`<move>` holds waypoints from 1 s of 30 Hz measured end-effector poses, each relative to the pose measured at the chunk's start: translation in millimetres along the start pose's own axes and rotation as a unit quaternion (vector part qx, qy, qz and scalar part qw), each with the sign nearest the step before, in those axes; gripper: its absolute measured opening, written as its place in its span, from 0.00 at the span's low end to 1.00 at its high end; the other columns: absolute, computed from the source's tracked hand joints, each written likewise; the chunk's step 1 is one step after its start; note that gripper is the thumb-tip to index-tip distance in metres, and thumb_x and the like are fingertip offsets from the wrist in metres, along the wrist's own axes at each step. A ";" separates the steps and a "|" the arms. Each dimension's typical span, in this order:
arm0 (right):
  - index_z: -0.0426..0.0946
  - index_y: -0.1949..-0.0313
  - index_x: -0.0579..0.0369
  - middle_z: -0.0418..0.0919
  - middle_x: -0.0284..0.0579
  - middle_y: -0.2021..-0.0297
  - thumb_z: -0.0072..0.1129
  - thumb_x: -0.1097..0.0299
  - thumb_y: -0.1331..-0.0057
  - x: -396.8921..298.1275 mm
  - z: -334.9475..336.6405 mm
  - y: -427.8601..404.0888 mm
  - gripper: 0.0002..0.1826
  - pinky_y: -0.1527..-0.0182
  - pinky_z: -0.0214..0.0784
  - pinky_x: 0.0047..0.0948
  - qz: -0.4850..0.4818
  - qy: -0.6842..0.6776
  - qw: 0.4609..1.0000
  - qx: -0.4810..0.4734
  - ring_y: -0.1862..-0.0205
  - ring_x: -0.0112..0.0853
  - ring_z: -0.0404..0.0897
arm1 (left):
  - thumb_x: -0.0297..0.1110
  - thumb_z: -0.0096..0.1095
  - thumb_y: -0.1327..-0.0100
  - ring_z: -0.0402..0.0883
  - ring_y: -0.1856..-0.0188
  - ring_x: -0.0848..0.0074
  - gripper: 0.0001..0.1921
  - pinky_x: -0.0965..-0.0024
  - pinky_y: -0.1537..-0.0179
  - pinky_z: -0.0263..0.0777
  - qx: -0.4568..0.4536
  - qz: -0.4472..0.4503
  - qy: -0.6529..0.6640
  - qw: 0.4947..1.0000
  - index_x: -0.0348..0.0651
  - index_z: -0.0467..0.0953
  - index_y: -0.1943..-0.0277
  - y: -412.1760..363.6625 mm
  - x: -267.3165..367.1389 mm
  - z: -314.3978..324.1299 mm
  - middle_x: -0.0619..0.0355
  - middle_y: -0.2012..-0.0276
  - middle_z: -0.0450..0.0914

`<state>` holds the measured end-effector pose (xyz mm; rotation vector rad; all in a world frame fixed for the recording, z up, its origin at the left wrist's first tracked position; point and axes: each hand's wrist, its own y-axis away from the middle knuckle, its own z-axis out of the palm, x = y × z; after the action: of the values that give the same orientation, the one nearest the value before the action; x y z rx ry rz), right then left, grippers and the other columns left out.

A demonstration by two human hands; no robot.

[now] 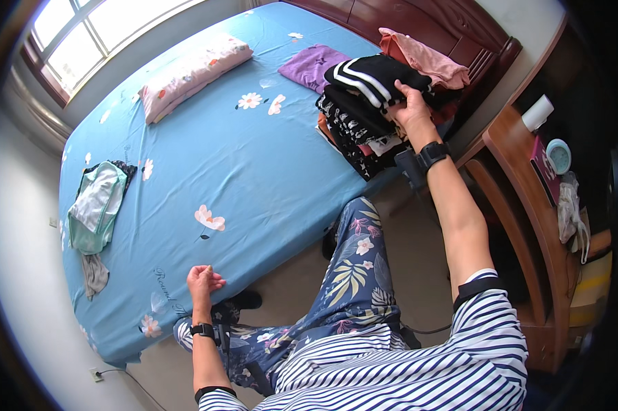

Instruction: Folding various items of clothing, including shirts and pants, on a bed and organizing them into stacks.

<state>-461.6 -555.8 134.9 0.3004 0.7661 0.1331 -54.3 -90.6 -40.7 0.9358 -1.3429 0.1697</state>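
Note:
My right hand [411, 109] reaches to the pile of folded clothes at the bed's right side, its thumb on top of a black knitted garment with white stripes [365, 77] and its fingers under the edge. Beneath lies black-and-white patterned cloth [347, 120]. Purple folded cloth [311, 67] lies just beyond, and pink clothes [424, 59] are stacked behind. My left hand [205, 281] hovers by the near edge of the blue floral bedsheet [227, 205], its fingers loosely curled and holding nothing visible.
A folded pink floral quilt or pillow [193, 77] lies on the far part of the bed. Mint-green and white clothing [97, 205] and a grey cloth [94, 275] lie at the left. On the right stands a wooden desk [525, 169] with a round turquoise object [558, 156] and a plastic bag [570, 208].

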 end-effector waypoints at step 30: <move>0.72 0.49 0.65 0.75 0.66 0.50 0.66 0.48 0.49 -28.2 -44.1 16.7 0.36 0.43 0.62 0.45 -0.317 0.708 0.589 0.226 0.45 0.50 0.74 | 0.30 0.57 0.34 0.82 0.78 0.69 0.07 0.74 0.80 0.76 0.001 0.021 0.048 0.999 0.37 0.69 0.61 1.1 -8.5 0.1 0.52 0.75 0.79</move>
<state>-512.8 -536.6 128.8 0.3477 2.5094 -0.6293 -57.3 -86.6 -47.7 0.8920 -1.2741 0.2452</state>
